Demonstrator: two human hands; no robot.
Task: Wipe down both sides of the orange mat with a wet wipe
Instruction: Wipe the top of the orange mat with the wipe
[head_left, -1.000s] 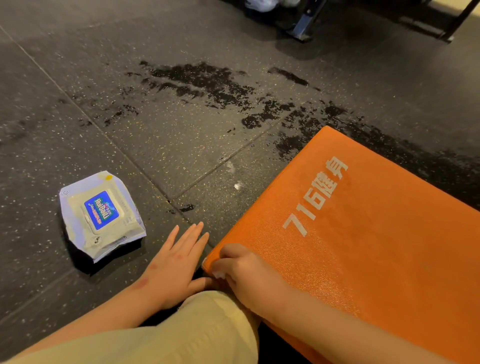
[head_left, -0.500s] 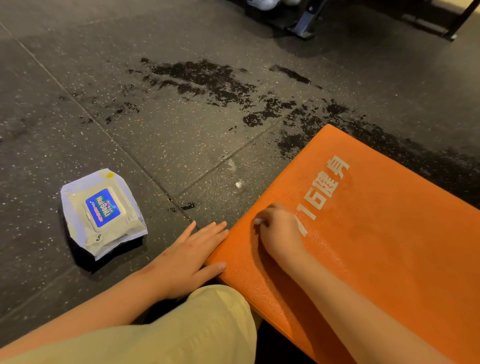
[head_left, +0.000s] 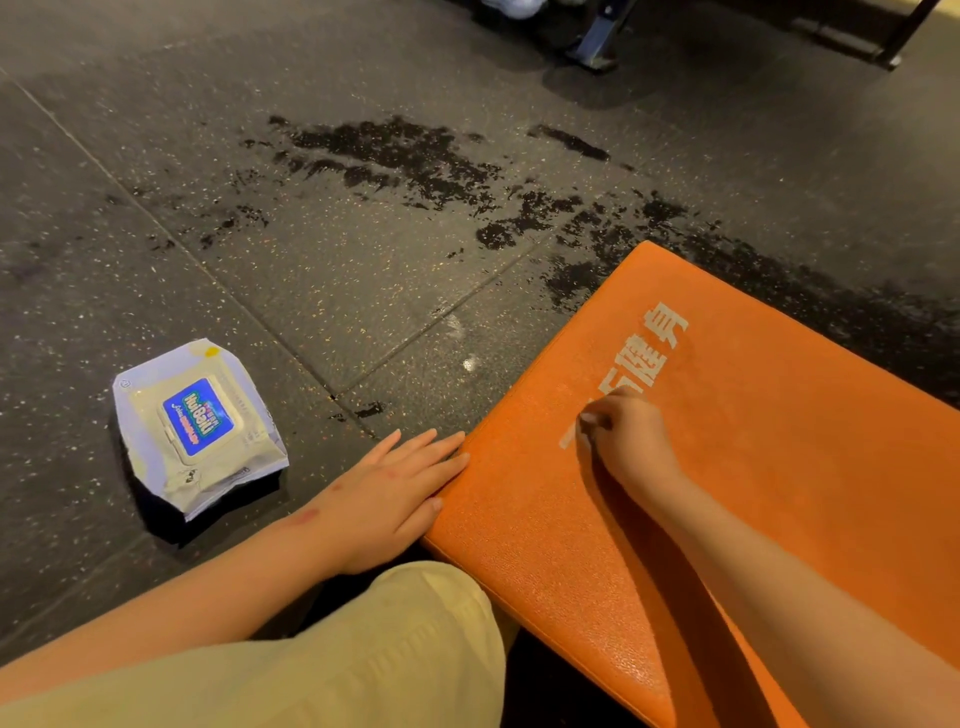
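The hands split the job. The left hand (head_left: 384, 499) lies flat on the floor (head_left: 363, 291), fingers straight and together, tips against the near-left edge of the orange mat (head_left: 779, 467), and it holds nothing. The right hand (head_left: 623, 441) is curled on the mat's top face, pinching a small bunched wet wipe (head_left: 587, 418), of which only a white scrap shows at the fingertips, over the near end of the white lettering (head_left: 660, 343). The mat lies flat on the floor at the person's right, and the pack of wipes (head_left: 200, 426) lies well apart to the left with its lid down.

The step in hand looks like wiping the upper face. It would go best in long overlapping strokes from the near edge to the far one, with even pressure, while the left hand braces the edge so the mat does not slide. So little wipe shows that contact seems narrow — spreading it under flat fingers would cover more. The grained surface may want a second pass across the first. Dark wet patches (head_left: 405, 156) mark the floor beyond, so the underside may need care once the mat is turned
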